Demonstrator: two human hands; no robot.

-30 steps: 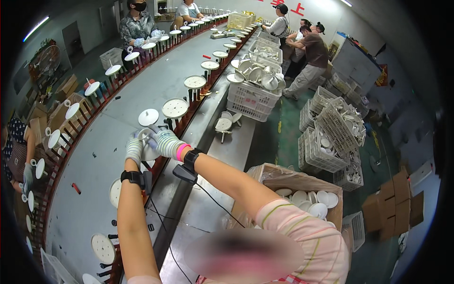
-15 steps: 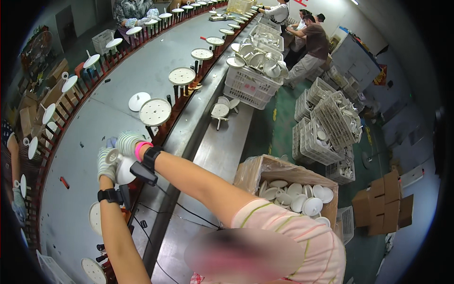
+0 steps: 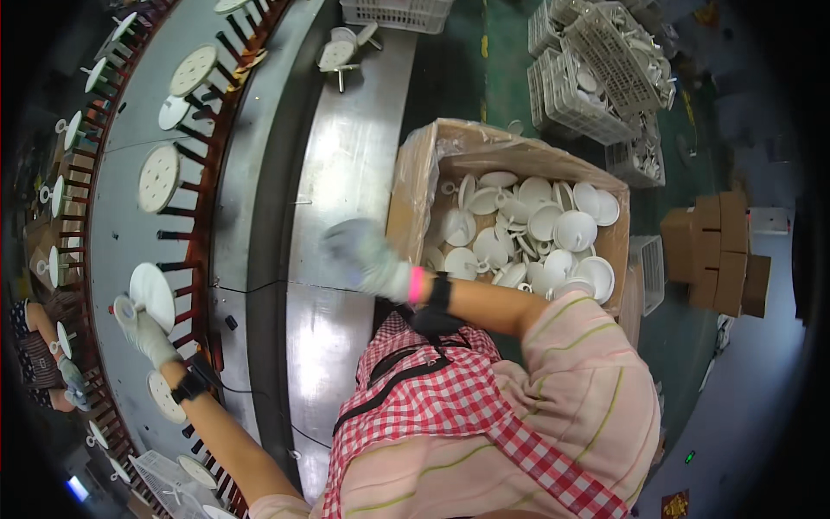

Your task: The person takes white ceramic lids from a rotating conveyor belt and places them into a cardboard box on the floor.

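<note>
Gloved in white, my left hand point(image 3: 149, 337) is closed at the ring end of a white disc with a ring handle point(image 3: 152, 298), beside the dark posts of the curved rail. The disc stands tilted, its broad face toward the posts. My right hand point(image 3: 367, 259), also gloved, hovers over the metal bench point(image 3: 341, 173) by the near wall of a plastic-lined cardboard box point(image 3: 527, 147). Motion blurs its fingers, and I see nothing held there. Inside the box lies a heap of similar white discs point(image 3: 575, 232).
Perforated white discs point(image 3: 159, 178) sit on posts along the red-brown rail point(image 3: 207, 216). A small cluster of white parts point(image 3: 337, 55) lies on the bench's far end. Plastic crates point(image 3: 596, 112) and cardboard point(image 3: 718, 259) stand right. A co-worker's gloved hand point(image 3: 73, 381) shows far left.
My hands have parted: the right has moved back from the rail to beside the cardboard box, while the left stays at the rail with the disc. The view has turned down toward the box.
</note>
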